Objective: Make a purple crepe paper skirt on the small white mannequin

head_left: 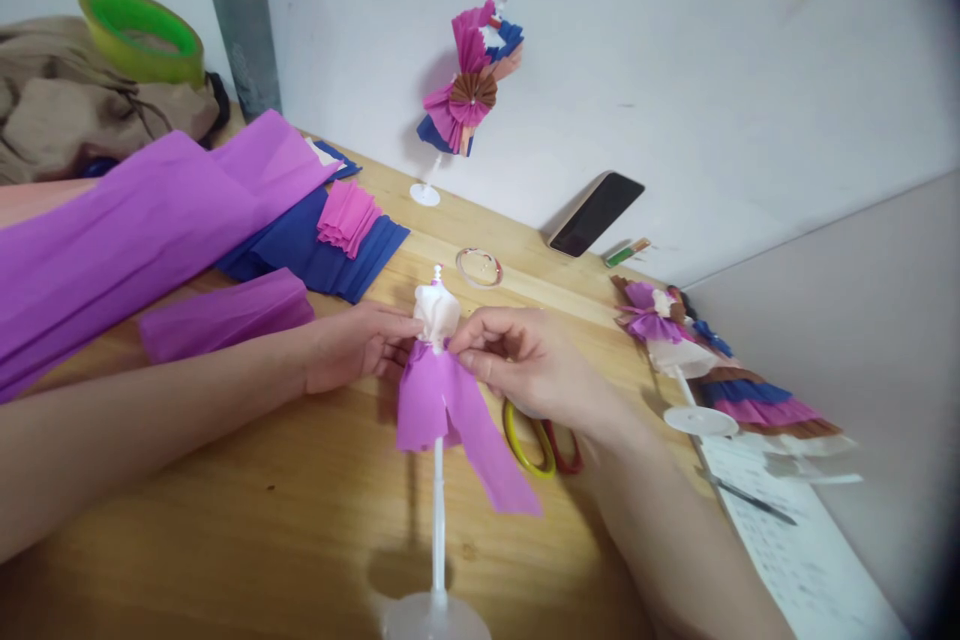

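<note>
While both hands work at waist height, the small dress form [436,310] is over the near part of the counter [247,520], well clear of the back edge along the wall. Right hand [517,355]: thumb and index pinch the purple paper skirt [427,405] at the waist. Left hand [367,345]: touching the other side, thumb near the white bodice; rear fingers hidden, can't tell how firmly it closes.

Room: bare wood front-left, below the left forearm. Left side is tight: purple roll [225,315] just beside that forearm, blue paper [322,260] behind. Scissors [553,458] sit near the right wrist. Thin ring [480,284] lies just behind the form. Phone [598,214] leans on the wall at the back edge; a dressed stand [469,95] also near that edge. Right side carries a printed sheet [795,560].

Axis: long axis upright along the white rod [439,520], neck end up, round base [436,617] down, partly out of view. Loose skirt strip slants down toward the counter's right side.
</note>
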### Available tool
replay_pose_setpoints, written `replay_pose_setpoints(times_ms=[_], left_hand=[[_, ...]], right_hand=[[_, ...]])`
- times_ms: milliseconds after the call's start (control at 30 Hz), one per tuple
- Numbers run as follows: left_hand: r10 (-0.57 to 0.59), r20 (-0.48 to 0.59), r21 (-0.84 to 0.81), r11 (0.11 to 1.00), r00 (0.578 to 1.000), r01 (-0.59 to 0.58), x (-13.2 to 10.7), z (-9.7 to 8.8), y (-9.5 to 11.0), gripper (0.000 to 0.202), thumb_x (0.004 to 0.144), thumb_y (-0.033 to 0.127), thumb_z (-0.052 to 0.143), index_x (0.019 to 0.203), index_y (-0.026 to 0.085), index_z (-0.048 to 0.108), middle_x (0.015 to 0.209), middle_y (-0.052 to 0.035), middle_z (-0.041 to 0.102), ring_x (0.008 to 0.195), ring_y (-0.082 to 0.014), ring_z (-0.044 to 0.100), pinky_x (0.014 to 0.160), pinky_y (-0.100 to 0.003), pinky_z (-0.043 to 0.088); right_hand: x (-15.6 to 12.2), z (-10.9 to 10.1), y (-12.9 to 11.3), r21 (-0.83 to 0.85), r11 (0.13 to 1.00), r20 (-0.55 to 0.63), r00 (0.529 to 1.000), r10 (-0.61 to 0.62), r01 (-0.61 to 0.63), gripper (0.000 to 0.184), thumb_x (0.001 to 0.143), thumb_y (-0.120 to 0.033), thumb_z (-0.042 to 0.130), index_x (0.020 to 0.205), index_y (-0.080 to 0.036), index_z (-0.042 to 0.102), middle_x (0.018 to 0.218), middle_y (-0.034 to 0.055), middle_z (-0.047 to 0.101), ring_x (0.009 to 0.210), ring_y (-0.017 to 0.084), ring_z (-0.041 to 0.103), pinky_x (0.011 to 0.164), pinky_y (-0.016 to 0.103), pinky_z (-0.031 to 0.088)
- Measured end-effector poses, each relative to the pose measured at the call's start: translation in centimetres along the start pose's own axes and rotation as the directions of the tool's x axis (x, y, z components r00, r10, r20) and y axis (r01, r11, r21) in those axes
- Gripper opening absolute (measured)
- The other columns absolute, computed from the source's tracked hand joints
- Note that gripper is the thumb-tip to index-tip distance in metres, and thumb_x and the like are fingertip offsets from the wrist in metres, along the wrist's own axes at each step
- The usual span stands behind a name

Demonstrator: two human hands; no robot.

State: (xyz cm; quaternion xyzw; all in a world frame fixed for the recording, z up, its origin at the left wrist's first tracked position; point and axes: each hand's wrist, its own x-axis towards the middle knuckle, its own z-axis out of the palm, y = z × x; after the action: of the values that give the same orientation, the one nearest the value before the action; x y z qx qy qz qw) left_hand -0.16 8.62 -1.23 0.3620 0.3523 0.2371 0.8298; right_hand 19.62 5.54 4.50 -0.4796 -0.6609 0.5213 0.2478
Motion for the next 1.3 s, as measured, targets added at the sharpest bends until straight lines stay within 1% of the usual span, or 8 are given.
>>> replay_pose_setpoints(times_ms=[467, 767, 867, 967, 1033, 1100, 1200, 1300], left_hand=[[0.003, 0.002, 0.018, 1.0, 1.0, -0.003, -0.3, 0.2, 0.1, 0.038, 0.059, 0.04, 0.085, 0.077, 0.011, 0.067, 0.076, -0.0079, 0.067, 0.073, -0.018, 0.062, 0.071, -0.031, 0.048], [-0.015, -0.181, 0.402, 0.911, 0.983, 0.088, -0.5, 0.1, 0.8, 0.008, 0.067, 0.02, 0.066, 0.065, 0.014, 0.062, 0.07, -0.0073, 0.069, 0.062, -0.0188, 0.065, 0.066, -0.033, 0.052], [0.312, -0.268, 0.737, 0.676, 0.911, -0.014, -0.9, 0.3, 0.8, 0.011, 0.074, 0.021, 0.06, 0.064, 0.017, 0.061, 0.06, -0.0043, 0.063, 0.057, -0.0199, 0.061, 0.058, -0.032, 0.047], [0.643, 0.056, 0.939, 0.226, 0.764, -0.259, -1.9, 1.6, 0.1, 0.015, 0.084, 0.025, 0.055, 0.079, 0.017, 0.067, 0.076, -0.007, 0.067, 0.073, -0.0221, 0.063, 0.07, -0.034, 0.047], [0.635, 0.357, 0.905, -0.052, 0.686, -0.423, -2.5, 2.9, -0.8, 0.02, 0.086, 0.031, 0.059, 0.096, 0.017, 0.068, 0.101, -0.0117, 0.069, 0.096, -0.0264, 0.063, 0.087, -0.036, 0.048], [0.572, 0.49, 0.866, -0.234, 0.657, -0.442, -2.9, 4.1, -1.7, 0.032, 0.08, 0.036, 0.068, 0.106, 0.018, 0.065, 0.117, -0.0147, 0.064, 0.11, -0.0324, 0.057, 0.097, -0.043, 0.044], [0.544, 0.545, 0.837, -0.393, 0.638, -0.381, -3.1, 5.1, -2.6, 0.036, 0.078, 0.026, 0.067, 0.112, 0.016, 0.062, 0.124, -0.016, 0.059, 0.124, -0.0373, 0.047, 0.104, -0.052, 0.039], [0.552, 0.546, 0.83, -0.46, 0.63, -0.316, -3.3, 5.2, -3.0, 0.034, 0.08, 0.014, 0.057, 0.114, 0.013, 0.06, 0.12, -0.0148, 0.06, 0.117, -0.0338, 0.052, 0.1, -0.052, 0.045]], right_hand=[[0.5, 0.5, 0.5, 0.22, 0.975, -0.057, 0.997, 0.041, -0.028, 0.012, 0.066, -0.024, 0.073, 0.071, -0.016, 0.065, 0.054, -0.0051, 0.056, 0.044, 0.005, 0.042, 0.044, 0.02, 0.031], [0.6, -0.5, 0.5, 0.194, 0.977, 0.074, 0.994, 0.079, -0.092, 0.005, 0.064, -0.017, 0.068, 0.069, -0.015, 0.066, 0.055, -0.0046, 0.057, 0.044, 0.005, 0.042, 0.043, 0.019, 0.029], [0.7, -1.4, 0.7, 0.214, 0.973, 0.068, 0.995, 0.073, -0.086, 0.006, 0.064, -0.017, 0.067, 0.07, -0.014, 0.068, 0.051, -0.0046, 0.056, 0.041, 0.005, 0.042, 0.041, 0.018, 0.028], [0.9, -2.5, 0.8, 0.279, 0.959, -0.005, 0.998, 0.056, -0.053, 0.007, 0.062, -0.018, 0.069, 0.068, -0.014, 0.068, 0.044, -0.0057, 0.052, 0.038, 0.005, 0.04, 0.04, 0.018, 0.026], [1.2, -3.0, 0.8, 0.332, 0.943, -0.053, 0.997, 0.049, -0.029, 0.007, 0.061, -0.018, 0.07, 0.066, -0.014, 0.068, 0.042, -0.0063, 0.05, 0.037, 0.005, 0.038, 0.04, 0.018, 0.025], [1.5, -3.4, 0.9, 0.367, 0.93, -0.094, 0.995, 0.045, -0.008, 0.007, 0.059, -0.018, 0.07, 0.065, -0.014, 0.068, 0.042, -0.0062, 0.051, 0.038, 0.004, 0.038, 0.04, 0.018, 0.025], [1.8, -3.7, 1.0, 0.388, 0.922, -0.125, 0.991, 0.043, 0.009, 0.008, 0.057, -0.018, 0.069, 0.063, -0.014, 0.068, 0.044, -0.0054, 0.053, 0.038, 0.004, 0.039, 0.04, 0.018, 0.024], [1.8, -3.6, 1.1, 0.392, 0.92, -0.101, 0.994, 0.047, -0.004, 0.008, 0.057, -0.018, 0.068, 0.064, -0.014, 0.068, 0.043, -0.0059, 0.052, 0.038, 0.004, 0.038, 0.041, 0.017, 0.025]])
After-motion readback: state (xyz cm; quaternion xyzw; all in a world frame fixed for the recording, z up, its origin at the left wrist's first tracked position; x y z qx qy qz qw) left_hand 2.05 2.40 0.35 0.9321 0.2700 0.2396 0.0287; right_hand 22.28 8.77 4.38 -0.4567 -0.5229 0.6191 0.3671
